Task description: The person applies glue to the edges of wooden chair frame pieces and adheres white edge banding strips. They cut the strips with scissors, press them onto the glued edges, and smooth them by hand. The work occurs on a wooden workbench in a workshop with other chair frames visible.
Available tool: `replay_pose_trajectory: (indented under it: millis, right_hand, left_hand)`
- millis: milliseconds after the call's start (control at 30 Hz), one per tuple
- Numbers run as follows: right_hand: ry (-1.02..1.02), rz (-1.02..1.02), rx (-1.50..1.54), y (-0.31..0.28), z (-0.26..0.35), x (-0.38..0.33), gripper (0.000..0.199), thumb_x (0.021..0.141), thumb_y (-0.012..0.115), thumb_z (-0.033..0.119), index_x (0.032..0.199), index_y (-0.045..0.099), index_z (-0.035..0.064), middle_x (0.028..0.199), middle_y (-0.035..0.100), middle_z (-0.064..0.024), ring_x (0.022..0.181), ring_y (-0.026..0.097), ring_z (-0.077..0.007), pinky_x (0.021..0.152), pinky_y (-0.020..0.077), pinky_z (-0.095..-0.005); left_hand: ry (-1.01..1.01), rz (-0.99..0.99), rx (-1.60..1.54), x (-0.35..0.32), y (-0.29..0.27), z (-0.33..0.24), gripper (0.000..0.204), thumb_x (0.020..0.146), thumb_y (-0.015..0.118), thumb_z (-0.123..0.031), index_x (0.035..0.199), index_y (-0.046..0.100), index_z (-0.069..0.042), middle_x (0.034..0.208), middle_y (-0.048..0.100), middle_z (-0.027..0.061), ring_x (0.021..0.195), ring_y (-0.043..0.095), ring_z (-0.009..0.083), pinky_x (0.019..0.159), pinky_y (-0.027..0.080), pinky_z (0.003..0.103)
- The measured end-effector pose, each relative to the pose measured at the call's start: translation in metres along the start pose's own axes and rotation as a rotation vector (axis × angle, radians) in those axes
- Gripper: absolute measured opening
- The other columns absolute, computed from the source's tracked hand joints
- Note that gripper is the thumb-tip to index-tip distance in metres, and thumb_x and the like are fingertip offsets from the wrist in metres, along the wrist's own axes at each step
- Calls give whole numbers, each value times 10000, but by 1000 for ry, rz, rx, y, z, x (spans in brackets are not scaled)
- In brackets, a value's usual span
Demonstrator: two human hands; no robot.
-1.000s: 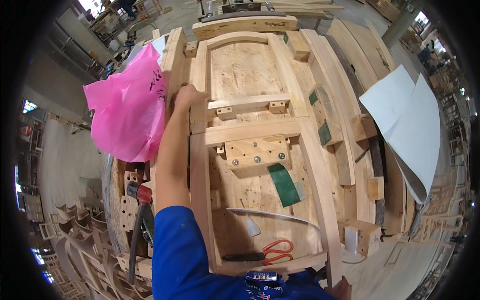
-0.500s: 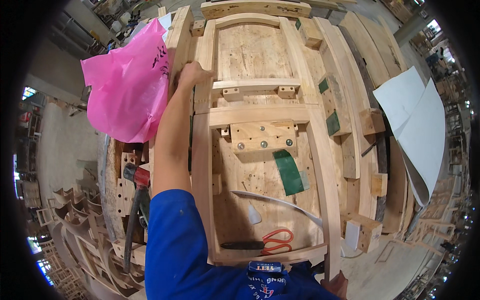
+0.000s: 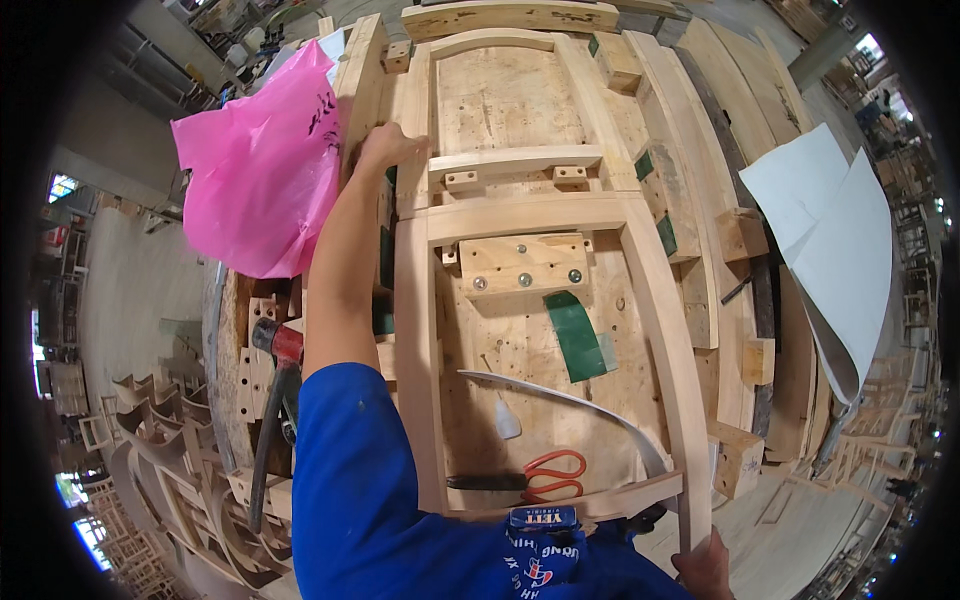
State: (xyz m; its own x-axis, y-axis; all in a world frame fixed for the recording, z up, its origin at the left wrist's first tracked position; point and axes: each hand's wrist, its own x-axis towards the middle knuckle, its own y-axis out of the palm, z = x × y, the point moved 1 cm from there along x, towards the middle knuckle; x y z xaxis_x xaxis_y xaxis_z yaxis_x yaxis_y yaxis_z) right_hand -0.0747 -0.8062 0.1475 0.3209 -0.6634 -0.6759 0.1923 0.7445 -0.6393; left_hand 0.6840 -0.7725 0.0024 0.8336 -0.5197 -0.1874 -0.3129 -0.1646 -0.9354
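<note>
A pale wooden frame with an arched far rail [image 3: 495, 40] lies on a plywood board [image 3: 500, 85]. Its near section [image 3: 660, 320] meets the far one along a seam on both side rails. My left hand [image 3: 388, 146] is closed at the far section's left rail, thumb side on top; some fingers are hidden. At the lower right, my right hand [image 3: 705, 568] grips the near end of the right rail, partly cut off by the picture's dark rim. Inside the near section are a bolted wood block [image 3: 525, 266], green tape [image 3: 577, 335], and orange-handled scissors [image 3: 553, 476].
Pink plastic sheeting [image 3: 260, 170] lies beside my left forearm. Below it is a hammer [image 3: 275, 385] with a red and black head. White sheet material [image 3: 830, 240] hangs over boards at right. Wooden stop blocks [image 3: 742, 235] line the bench. A small white bottle [image 3: 508, 420] lies on the plywood.
The near section's close end has swung right and its rails stand off from the far section's line. My right hand moved right with it; my left hand stays nearly in place.
</note>
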Motion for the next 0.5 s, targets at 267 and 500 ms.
replay_pose_trajectory:
  millis: [267, 500]
  right_hand:
    - [84, 14, -5, -18, 13, -3, 590, 745, 682, 169, 1243, 404, 15, 724, 620, -158, 502, 599, -229, 470, 487, -372]
    - [173, 57, 36, -19, 35, -6, 606, 749, 693, 179, 1252, 397, 14, 731, 614, -161, 517, 598, -230, 487, 492, -368]
  left_hand:
    - [571, -69, 405, -55, 4, 29, 240, 691, 567, -141, 854, 698, -23, 1239, 584, 171, 1203, 491, 353, 936, 429, 490]
    - [617, 118, 985, -82, -15, 10, 406, 782, 536, -302, 1073, 695, -67, 1417, 447, 107, 1412, 228, 270, 1089, 135, 653]
